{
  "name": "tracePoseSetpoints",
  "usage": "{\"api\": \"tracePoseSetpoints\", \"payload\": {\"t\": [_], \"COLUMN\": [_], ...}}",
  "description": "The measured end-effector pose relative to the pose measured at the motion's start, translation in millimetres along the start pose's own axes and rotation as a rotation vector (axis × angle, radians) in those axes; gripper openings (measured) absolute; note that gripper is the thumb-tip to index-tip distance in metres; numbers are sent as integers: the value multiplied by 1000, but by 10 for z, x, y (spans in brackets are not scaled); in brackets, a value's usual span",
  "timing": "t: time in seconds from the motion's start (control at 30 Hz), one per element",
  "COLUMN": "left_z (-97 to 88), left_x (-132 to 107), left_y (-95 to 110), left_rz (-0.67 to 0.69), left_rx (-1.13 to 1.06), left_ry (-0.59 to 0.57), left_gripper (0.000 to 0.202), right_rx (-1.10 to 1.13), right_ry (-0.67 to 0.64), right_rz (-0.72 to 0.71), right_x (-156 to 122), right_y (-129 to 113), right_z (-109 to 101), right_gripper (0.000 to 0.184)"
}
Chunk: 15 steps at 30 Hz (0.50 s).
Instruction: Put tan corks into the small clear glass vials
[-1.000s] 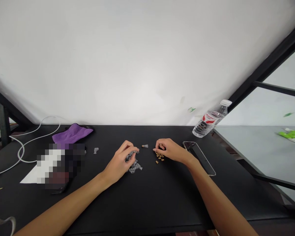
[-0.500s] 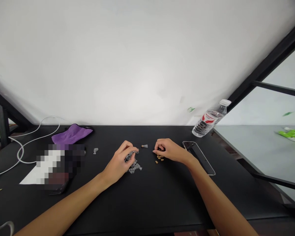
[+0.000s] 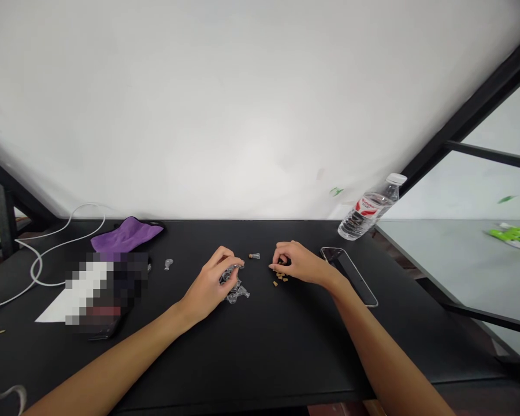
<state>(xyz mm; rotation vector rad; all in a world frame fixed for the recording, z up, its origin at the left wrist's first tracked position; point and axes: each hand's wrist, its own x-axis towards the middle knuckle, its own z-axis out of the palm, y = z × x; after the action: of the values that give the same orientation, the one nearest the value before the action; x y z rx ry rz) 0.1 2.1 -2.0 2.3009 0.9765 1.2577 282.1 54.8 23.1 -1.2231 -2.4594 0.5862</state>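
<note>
Left hand (image 3: 207, 284) is curled around some clear mini bottles (image 3: 237, 295), right hand (image 3: 295, 262) pinched right over little corks (image 3: 279, 278), can't tell if it's holding one.

- A clear plastic water bottle (image 3: 364, 211) with a red-and-white label, lying on its side
- A black smartphone (image 3: 349, 276) in a clear case
- A folded purple cloth (image 3: 126, 236)
- A looped white cable (image 3: 39, 267)
- A matte black tabletop (image 3: 260, 358)
- A bright green packet (image 3: 516, 237) on a grey table (image 3: 450, 277)

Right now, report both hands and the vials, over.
Left hand clutching clear vials. Right hand curled at tan corks. Phone just beyond right hand.
</note>
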Motion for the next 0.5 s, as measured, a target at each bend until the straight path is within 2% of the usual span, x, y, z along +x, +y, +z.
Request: {"api": "tracePoseSetpoints", "payload": {"t": [0.27, 0.5], "left_z": [0, -2], "left_x": [-5, -8], "left_y": [-8, 0], "left_rz": [-5, -5], "left_rx": [0, -10], "left_ry": [6, 5], "left_gripper": [25, 24], "right_rx": [-11, -2], "right_ry": [27, -15], "right_rz": [25, 1], "right_x": [-3, 17], "right_y": [-45, -41], "right_z": [-4, 26], "right_gripper": [23, 28]}}
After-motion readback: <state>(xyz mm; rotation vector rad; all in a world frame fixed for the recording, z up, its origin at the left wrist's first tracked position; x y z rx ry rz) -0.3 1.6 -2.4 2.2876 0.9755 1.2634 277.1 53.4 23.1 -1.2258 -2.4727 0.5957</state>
